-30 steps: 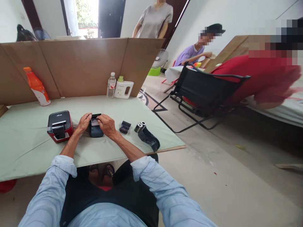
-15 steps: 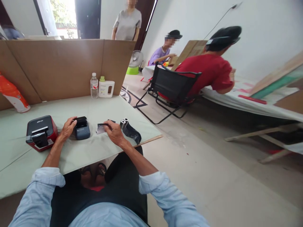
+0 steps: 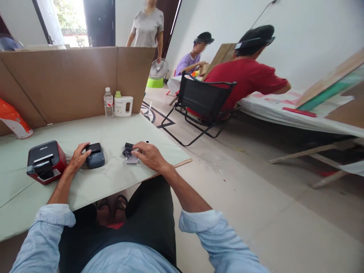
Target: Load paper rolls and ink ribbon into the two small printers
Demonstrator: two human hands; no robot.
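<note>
My left hand (image 3: 77, 157) rests on the left side of a small dark blue label printer (image 3: 94, 155) on the pale green table (image 3: 113, 132), fingers curled against its lid. My right hand (image 3: 149, 155) lies further right, fingers pressed down on a small paper label (image 3: 131, 160) beside a dark ribbon roll (image 3: 127, 149). A white roll end (image 3: 147, 141) peeks out behind the knuckles; the rest of the rolls is hidden by the hand.
A red and black printer (image 3: 45, 161) sits left of my left hand. An orange bottle (image 3: 13, 119), a water bottle (image 3: 108, 102) and a white jug (image 3: 123, 105) stand by the cardboard screen (image 3: 71, 81). A black folding chair (image 3: 203, 106) and several people are to the right.
Both hands were on the blue printer; my right hand pulled a label off it and carried it right, down onto the table by the rolls. My view turned right.
</note>
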